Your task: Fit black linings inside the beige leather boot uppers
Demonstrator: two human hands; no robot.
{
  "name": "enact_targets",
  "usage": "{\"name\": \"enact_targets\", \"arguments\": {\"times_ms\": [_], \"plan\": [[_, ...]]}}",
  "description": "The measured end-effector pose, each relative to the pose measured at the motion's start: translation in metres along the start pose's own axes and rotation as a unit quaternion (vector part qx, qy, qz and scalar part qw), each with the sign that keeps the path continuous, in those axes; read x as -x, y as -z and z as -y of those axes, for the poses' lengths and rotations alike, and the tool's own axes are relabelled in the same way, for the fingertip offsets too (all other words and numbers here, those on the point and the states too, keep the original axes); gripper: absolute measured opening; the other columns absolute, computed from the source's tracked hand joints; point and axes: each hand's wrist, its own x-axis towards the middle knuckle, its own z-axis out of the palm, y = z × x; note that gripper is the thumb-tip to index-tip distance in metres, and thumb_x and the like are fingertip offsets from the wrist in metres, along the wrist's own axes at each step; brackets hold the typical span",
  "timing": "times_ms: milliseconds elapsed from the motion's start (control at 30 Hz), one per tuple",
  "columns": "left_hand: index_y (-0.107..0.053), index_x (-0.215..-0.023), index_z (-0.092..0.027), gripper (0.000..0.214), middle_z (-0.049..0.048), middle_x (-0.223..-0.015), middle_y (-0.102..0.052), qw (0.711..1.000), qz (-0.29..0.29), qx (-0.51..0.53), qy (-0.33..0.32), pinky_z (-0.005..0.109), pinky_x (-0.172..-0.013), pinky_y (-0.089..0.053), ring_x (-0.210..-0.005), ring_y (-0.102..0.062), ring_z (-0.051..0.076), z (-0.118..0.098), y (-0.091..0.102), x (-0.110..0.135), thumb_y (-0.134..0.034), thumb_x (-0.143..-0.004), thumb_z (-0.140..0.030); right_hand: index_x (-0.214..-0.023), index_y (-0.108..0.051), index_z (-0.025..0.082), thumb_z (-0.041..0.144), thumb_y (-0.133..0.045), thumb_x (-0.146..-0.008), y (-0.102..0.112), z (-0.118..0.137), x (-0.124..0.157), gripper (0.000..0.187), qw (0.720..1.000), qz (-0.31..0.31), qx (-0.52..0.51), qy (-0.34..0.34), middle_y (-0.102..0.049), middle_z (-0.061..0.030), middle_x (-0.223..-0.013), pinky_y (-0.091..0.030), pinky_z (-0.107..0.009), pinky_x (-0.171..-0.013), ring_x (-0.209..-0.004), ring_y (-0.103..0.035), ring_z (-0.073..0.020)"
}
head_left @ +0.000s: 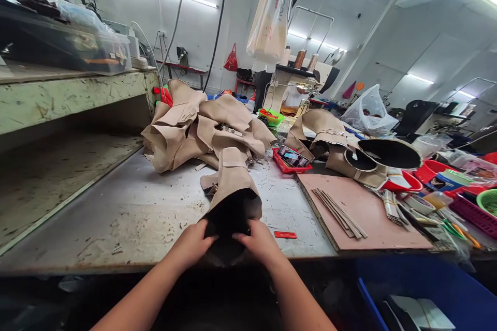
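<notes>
A beige boot upper (233,183) with a black lining lies on the worn grey worktable (128,212), its open mouth facing me at the front edge. My left hand (191,245) grips the left side of that dark opening, fingers curled into it. My right hand (259,240) grips the right side the same way. A heap of matching beige boot uppers (202,126) sits behind it, toward the back of the table.
A pink board (373,217) with thin strips (338,212) lies to the right. More beige uppers (341,150), a red tray (291,160), red and green baskets and small tools crowd the right. A small red tag (285,235) lies near my right hand. A green shelf (70,98) stands left; a blue bin (427,295) sits below.
</notes>
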Motion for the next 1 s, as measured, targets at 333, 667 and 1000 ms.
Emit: {"name": "enact_targets", "arguments": {"times_ms": [333,667,1000], "plan": [[-0.052,-0.088,-0.017,0.007,0.0102,-0.085,-0.069,0.994,-0.021,-0.112,-0.006,0.028,-0.068,-0.043,-0.082,-0.066,0.024,-0.003,-0.007,0.006,-0.045,-0.084,-0.016,-0.092,-0.065,0.012,0.021,-0.063,-0.076,-0.006,-0.006,0.005,0.019,0.999,-0.030,0.011,0.010,-0.064,-0.0108,-0.093,-0.043,-0.030,-0.076,-0.090,-0.060,-0.0243],[-0.054,-0.100,-0.017,0.015,0.0071,-0.083,-0.070,0.975,-0.028,-0.220,-0.010,0.029,-0.063,-0.044,-0.080,-0.067,0.025,-0.007,-0.016,0.010,-0.044,-0.088,-0.017,-0.088,-0.065,0.013,0.020,-0.064,-0.073,-0.010,-0.007,0.004,0.017,0.999,-0.036,0.009,0.002,-0.063,-0.0098,-0.092,-0.044,-0.031,-0.074,-0.089,-0.060,-0.0251],[-0.063,-0.074,-0.018,0.029,0.0052,-0.073,-0.065,0.880,-0.187,-0.368,-0.234,0.034,-0.062,-0.049,-0.070,-0.063,0.022,0.011,-0.021,0.027,-0.039,-0.087,-0.008,-0.116,-0.051,0.014,0.008,-0.059,-0.069,-0.010,-0.014,0.003,0.048,0.998,-0.032,-0.005,0.044,-0.059,-0.0112,-0.109,-0.043,-0.034,-0.090,-0.104,-0.056,-0.0237]]}}
